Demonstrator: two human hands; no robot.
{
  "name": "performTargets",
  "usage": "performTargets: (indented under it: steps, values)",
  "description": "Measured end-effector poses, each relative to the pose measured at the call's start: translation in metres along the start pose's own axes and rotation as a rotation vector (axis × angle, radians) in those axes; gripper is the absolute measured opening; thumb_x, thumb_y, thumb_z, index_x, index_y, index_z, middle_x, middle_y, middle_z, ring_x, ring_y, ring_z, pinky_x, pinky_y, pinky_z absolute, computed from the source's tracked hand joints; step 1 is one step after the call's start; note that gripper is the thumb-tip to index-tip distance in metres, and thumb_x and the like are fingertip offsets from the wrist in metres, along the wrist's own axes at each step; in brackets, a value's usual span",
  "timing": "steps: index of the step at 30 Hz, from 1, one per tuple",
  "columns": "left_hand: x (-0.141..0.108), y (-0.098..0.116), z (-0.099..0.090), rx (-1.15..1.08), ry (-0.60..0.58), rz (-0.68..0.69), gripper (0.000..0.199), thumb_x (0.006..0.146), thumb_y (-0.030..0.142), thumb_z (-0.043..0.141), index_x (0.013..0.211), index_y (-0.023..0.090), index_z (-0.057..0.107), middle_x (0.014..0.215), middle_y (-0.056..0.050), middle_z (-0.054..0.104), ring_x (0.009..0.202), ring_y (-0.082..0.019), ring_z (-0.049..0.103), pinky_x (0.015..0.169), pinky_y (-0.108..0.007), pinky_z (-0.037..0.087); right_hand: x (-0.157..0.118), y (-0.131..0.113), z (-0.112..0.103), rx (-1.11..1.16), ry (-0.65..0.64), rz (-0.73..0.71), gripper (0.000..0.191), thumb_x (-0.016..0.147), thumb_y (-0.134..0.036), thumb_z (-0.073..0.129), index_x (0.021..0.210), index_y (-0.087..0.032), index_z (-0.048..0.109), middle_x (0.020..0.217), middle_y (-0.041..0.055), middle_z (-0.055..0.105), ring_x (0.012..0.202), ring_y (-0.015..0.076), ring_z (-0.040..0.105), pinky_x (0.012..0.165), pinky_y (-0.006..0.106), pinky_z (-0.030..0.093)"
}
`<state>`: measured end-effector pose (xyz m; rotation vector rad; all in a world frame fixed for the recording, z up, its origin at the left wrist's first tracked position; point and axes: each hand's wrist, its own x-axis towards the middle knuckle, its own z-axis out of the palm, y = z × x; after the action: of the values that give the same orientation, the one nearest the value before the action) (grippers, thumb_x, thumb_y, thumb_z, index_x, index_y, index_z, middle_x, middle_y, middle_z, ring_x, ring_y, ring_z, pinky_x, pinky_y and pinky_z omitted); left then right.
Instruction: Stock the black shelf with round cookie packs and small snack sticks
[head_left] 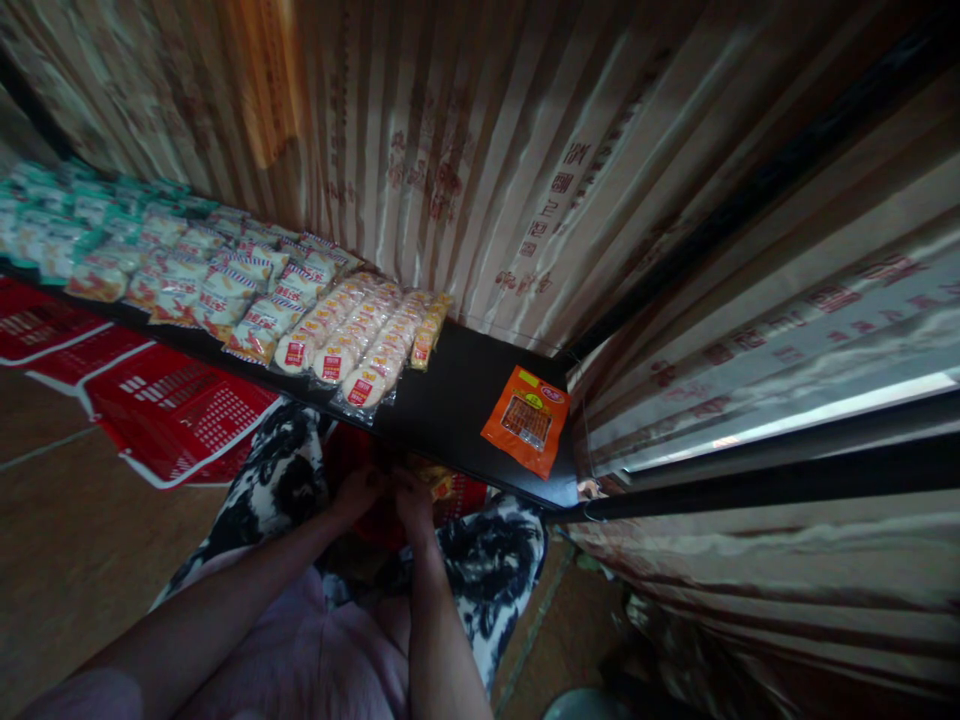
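Note:
Low between my knees, my left hand [361,492] and my right hand [412,500] come close together over a red basket [469,497] partly under the shelf edge. Both hands look closed, their fingers curled inward. Deep shadow hides whatever is between them. Just right of my right hand lies a yellow packet [441,482] in the basket. Above, on the black shelf [450,400], stand rows of round white crackers in clear wrap [360,350], with a slim yellow packet [430,332] beside them. An orange snack bag [529,420] lies flat near the shelf's right end.
Striped snack bags [262,320] and green-edged bags [67,225] fill the shelf's left side. Red baskets with white rims [187,410] stand on the tiled floor [45,500] at left. A pleated curtain [450,150] and black poles [720,220] border the back and right.

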<state>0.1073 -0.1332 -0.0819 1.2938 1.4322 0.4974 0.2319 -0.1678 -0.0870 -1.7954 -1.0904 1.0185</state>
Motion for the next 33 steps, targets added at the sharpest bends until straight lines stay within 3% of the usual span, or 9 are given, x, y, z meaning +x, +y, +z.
performTargets:
  steps: [7,15,27,33]
  values:
    - [0.004,0.009,-0.010,-0.085,-0.090,-0.057,0.012,0.061,0.020,0.054,0.071,0.016,0.060,0.057,0.001,0.061,0.059,-0.015,0.057,0.055,-0.024,0.042,0.000,-0.007,-0.004,0.010,0.059,0.030,0.040,0.065,-0.012,0.040,0.090,-0.023,0.069,0.090,0.0006,0.071,0.091,0.0166,0.063,0.086,0.030,0.046]
    - [0.003,0.027,-0.031,-0.108,-0.137,-0.041,0.017,0.055,0.021,0.054,0.069,0.016,0.063,0.065,0.001,0.062,0.066,-0.015,0.056,0.060,-0.024,0.041,0.000,-0.009,-0.009,0.007,0.166,0.058,0.041,0.068,-0.015,0.040,0.098,-0.020,0.067,0.105,0.0044,0.067,0.101,0.0181,0.059,0.090,0.030,0.043]
    - [0.002,0.036,-0.055,-0.209,-0.195,-0.042,0.024,0.057,0.030,0.054,0.075,0.017,0.064,0.068,0.001,0.063,0.068,-0.017,0.058,0.056,-0.024,0.042,-0.002,-0.014,-0.008,0.214,0.020,0.037,0.029,0.070,-0.021,0.047,0.090,-0.022,0.068,0.099,0.0018,0.068,0.097,0.0177,0.059,0.093,0.033,0.042]
    - [-0.007,0.051,-0.068,-0.283,-0.228,-0.063,0.028,0.061,0.036,0.056,0.080,0.017,0.064,0.074,-0.002,0.066,0.072,-0.019,0.059,0.053,-0.024,0.043,-0.008,-0.025,-0.012,0.384,-0.048,0.095,0.027,0.070,-0.029,0.052,0.092,-0.023,0.067,0.098,0.0017,0.068,0.094,0.0191,0.061,0.082,0.032,0.048]
